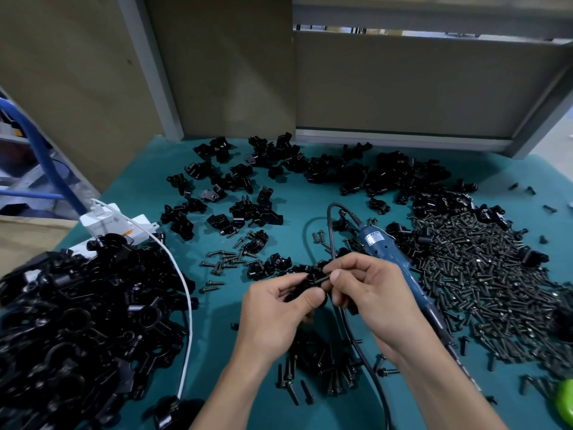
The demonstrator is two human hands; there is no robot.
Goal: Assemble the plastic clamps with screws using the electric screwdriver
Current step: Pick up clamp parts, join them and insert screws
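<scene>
Over the middle of the green table mat (217, 305), my left hand (273, 315) grips a black plastic clamp (305, 285). My right hand (369, 290) pinches a black screw (321, 278) by thumb and forefinger, with the screw's end at the clamp. The blue electric screwdriver (393, 265) lies on the mat just right of my right hand, its black cable (331, 231) looping to the left. Neither hand touches the screwdriver.
A big heap of black clamps (80, 321) fills the left side. Loose clamp parts (279, 175) spread across the back. A wide pile of black screws (483, 280) covers the right. Several screws (313, 377) lie near my wrists. A white charger block (108, 223) and white cable (186, 305) sit at left.
</scene>
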